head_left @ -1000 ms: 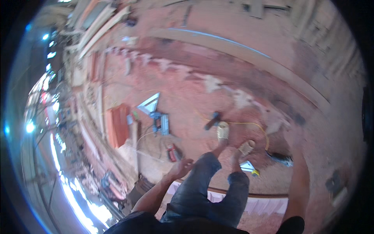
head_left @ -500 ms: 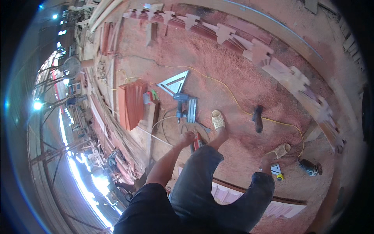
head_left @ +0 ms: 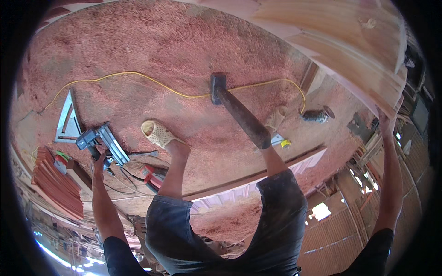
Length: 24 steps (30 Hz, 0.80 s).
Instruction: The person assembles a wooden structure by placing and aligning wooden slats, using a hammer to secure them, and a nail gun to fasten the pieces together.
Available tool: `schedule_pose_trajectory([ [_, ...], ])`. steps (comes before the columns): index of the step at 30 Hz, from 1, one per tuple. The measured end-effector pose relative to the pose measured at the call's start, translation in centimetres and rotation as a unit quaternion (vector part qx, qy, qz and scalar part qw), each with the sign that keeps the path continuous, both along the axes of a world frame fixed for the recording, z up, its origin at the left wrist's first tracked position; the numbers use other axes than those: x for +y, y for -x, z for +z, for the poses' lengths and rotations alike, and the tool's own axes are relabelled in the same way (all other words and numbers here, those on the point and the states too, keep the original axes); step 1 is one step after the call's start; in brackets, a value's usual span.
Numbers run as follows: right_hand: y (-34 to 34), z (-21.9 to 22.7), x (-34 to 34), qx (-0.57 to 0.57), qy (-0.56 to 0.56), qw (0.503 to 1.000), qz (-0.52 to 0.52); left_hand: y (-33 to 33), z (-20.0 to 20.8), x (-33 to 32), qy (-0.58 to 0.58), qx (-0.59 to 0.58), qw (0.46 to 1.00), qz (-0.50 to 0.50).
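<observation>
My left hand [head_left: 98,163] is closed around the black grip of a blue-grey nail gun [head_left: 108,142] on the dusty floor. Beside it lies a silver triangular square [head_left: 69,123]. At the far right, my right hand [head_left: 386,122] grips the end of a long, reddish wooden moulding [head_left: 340,48], which sweeps across the top of the view close to me. In front of my feet is a hammer [head_left: 244,114], its dark handle pointing toward me and covering part of my right slipper [head_left: 276,117].
A yellow cord [head_left: 138,75] crosses the floor to an angle grinder [head_left: 317,115]. A red tool [head_left: 154,176] lies near my left foot, a yellow tape measure [head_left: 286,143] near my right. Stacked reddish boards [head_left: 53,184] are at left; a panel [head_left: 230,191] lies between my legs.
My view has swung to the right. My left hand has reached from beside the red tool to the nail gun's grip. The moulding's end, in my right hand, now appears higher and closer.
</observation>
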State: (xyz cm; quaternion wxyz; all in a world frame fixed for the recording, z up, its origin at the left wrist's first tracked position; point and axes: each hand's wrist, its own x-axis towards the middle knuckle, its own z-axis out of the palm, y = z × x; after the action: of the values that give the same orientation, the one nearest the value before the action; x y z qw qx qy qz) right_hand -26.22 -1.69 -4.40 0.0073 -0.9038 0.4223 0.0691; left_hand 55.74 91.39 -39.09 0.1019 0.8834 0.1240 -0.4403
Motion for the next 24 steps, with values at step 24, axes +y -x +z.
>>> schedule_pose_trajectory([
  [24,-4.5,0.1,-0.7,-0.079,-0.165,0.983,0.011,23.1,43.6,-32.9,0.148,-0.224,0.909,-0.319],
])
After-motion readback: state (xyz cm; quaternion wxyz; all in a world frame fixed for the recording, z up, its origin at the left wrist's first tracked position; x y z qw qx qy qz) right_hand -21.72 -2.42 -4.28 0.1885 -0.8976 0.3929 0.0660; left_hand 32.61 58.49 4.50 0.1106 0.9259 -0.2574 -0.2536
